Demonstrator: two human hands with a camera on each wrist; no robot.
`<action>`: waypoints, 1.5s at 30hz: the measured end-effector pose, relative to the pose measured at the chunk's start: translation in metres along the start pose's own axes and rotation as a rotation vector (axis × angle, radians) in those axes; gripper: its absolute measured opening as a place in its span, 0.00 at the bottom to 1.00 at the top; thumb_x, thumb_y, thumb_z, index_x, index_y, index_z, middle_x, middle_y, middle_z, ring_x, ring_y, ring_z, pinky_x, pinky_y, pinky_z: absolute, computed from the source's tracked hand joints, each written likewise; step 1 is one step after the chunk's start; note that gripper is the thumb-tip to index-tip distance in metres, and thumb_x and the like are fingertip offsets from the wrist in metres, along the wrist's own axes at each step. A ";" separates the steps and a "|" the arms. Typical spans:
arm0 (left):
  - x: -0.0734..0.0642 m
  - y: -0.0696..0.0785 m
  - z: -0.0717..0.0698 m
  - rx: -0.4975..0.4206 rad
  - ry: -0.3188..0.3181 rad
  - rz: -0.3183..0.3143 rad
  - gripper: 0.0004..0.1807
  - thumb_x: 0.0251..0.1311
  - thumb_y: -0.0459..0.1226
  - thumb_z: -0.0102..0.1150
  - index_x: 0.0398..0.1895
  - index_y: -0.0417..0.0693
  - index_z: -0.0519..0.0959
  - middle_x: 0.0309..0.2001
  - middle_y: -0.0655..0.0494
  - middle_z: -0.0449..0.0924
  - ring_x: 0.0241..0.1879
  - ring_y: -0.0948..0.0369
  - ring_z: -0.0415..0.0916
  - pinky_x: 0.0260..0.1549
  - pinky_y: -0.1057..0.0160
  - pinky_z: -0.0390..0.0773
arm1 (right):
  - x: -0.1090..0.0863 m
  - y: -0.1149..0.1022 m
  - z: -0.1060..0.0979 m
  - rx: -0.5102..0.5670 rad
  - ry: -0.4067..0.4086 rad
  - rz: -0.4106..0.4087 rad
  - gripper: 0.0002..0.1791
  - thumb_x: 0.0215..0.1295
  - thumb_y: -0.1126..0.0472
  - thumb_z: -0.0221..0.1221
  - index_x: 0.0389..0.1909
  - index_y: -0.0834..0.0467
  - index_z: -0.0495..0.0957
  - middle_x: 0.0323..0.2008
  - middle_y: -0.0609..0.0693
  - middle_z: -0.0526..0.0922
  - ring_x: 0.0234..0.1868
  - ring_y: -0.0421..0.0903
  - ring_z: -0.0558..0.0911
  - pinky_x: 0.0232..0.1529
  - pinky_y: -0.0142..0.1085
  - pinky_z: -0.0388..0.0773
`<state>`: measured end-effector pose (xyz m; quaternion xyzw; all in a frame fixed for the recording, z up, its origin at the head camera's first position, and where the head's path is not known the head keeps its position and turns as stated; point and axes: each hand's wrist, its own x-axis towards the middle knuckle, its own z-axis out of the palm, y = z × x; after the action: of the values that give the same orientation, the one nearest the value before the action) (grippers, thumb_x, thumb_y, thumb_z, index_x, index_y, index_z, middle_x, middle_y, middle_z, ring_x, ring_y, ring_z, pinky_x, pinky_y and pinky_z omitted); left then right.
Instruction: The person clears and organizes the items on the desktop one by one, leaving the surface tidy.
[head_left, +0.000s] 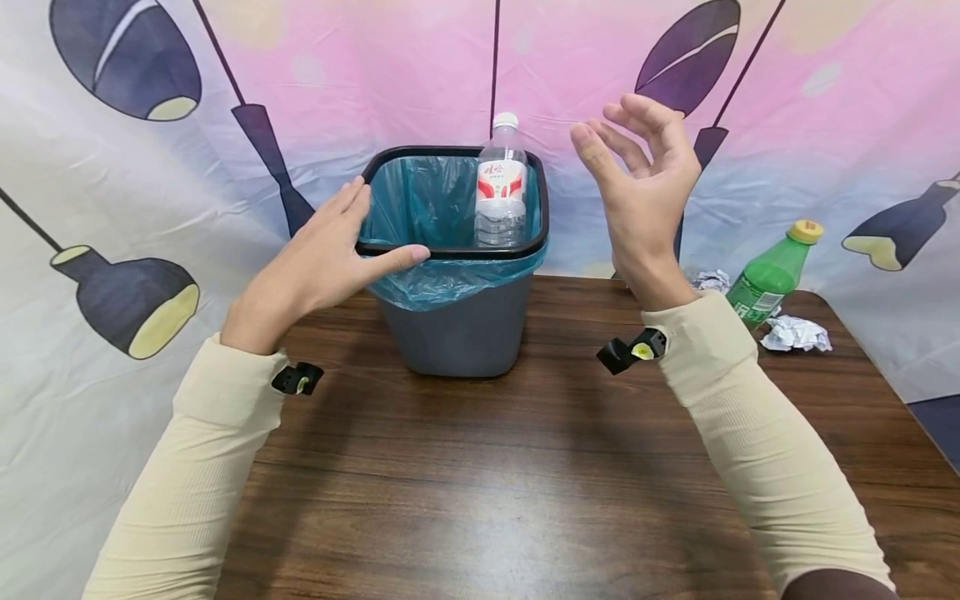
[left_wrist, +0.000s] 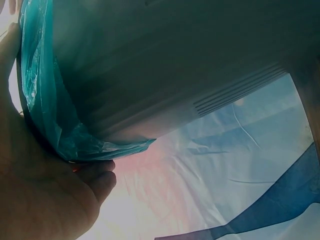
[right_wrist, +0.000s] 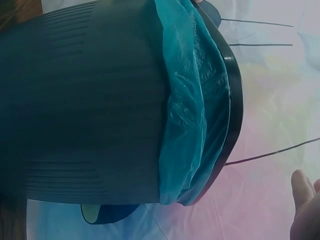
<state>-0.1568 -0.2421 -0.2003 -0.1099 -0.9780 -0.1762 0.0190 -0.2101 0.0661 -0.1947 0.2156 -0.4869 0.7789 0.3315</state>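
My left hand (head_left: 318, 250) rests on the near left corner of a grey trash bin (head_left: 461, 333), thumb along the front of the black rim and fingers straight over the left side. A blue-green plastic liner (head_left: 420, 287) folds out over the rim. Within the mouth of the bin, a clear plastic bottle (head_left: 501, 179) with a red-and-white label is upright, its white cap above the back rim. My right hand (head_left: 648, 183) is raised to the right of the bin, fingers loosely bent, holding nothing. The right wrist view catches part of that right hand (right_wrist: 306, 215) beyond the rim.
Beyond my right forearm, a green bottle (head_left: 765, 275) with a yellow cap leans at a tilt by crumpled paper (head_left: 797, 333). More crumpled paper (head_left: 711, 281) lies behind it. A patterned cloth (head_left: 420, 75) hangs behind the brown wooden table (head_left: 465, 467).
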 end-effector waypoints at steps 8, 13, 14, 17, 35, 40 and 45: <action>0.000 0.001 0.000 -0.007 -0.001 -0.007 0.64 0.59 0.76 0.45 0.82 0.46 0.33 0.81 0.54 0.26 0.80 0.54 0.24 0.75 0.41 0.36 | 0.003 -0.005 -0.006 0.003 0.022 -0.001 0.24 0.48 0.78 0.72 0.48 0.66 0.79 0.46 0.61 0.79 0.47 0.58 0.85 0.54 0.43 0.82; 0.000 0.002 0.001 -0.001 -0.005 -0.008 0.64 0.59 0.76 0.45 0.82 0.45 0.33 0.81 0.53 0.26 0.80 0.53 0.24 0.75 0.40 0.36 | 0.006 -0.009 -0.012 -0.004 0.038 -0.002 0.23 0.47 0.78 0.73 0.47 0.66 0.80 0.46 0.61 0.80 0.47 0.58 0.85 0.55 0.43 0.82; 0.000 0.002 0.001 -0.001 -0.005 -0.009 0.64 0.59 0.76 0.45 0.82 0.45 0.34 0.81 0.53 0.26 0.80 0.54 0.24 0.75 0.41 0.36 | 0.007 -0.010 -0.014 -0.008 0.045 -0.003 0.23 0.47 0.77 0.73 0.47 0.66 0.80 0.45 0.61 0.80 0.47 0.58 0.85 0.56 0.43 0.81; 0.000 0.002 0.001 -0.004 -0.003 -0.006 0.64 0.59 0.76 0.45 0.82 0.45 0.33 0.81 0.53 0.26 0.80 0.54 0.24 0.75 0.41 0.36 | 0.010 -0.012 -0.019 -0.014 0.062 -0.009 0.23 0.46 0.77 0.73 0.46 0.65 0.80 0.44 0.60 0.80 0.46 0.58 0.84 0.57 0.42 0.80; -0.001 0.002 0.000 -0.002 -0.009 -0.012 0.64 0.59 0.76 0.45 0.82 0.45 0.33 0.81 0.53 0.26 0.80 0.53 0.24 0.75 0.40 0.36 | 0.020 -0.033 -0.068 -0.113 0.069 0.053 0.23 0.44 0.79 0.73 0.45 0.66 0.82 0.46 0.59 0.80 0.47 0.55 0.84 0.52 0.37 0.82; 0.001 0.001 0.001 -0.003 -0.005 -0.005 0.64 0.59 0.76 0.45 0.81 0.44 0.33 0.81 0.53 0.26 0.80 0.53 0.24 0.75 0.41 0.36 | 0.026 -0.040 -0.091 -0.189 0.094 0.095 0.27 0.43 0.77 0.76 0.48 0.64 0.82 0.49 0.58 0.81 0.51 0.54 0.83 0.56 0.38 0.80; 0.001 0.001 0.001 0.000 -0.003 0.001 0.64 0.59 0.75 0.46 0.81 0.44 0.34 0.81 0.53 0.26 0.80 0.52 0.25 0.75 0.40 0.36 | 0.030 -0.049 -0.112 -0.259 0.134 0.107 0.30 0.42 0.75 0.78 0.50 0.64 0.82 0.51 0.56 0.81 0.54 0.53 0.82 0.60 0.38 0.78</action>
<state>-0.1576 -0.2410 -0.2007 -0.1108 -0.9780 -0.1759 0.0176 -0.1971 0.1908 -0.1933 0.0923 -0.5708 0.7388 0.3462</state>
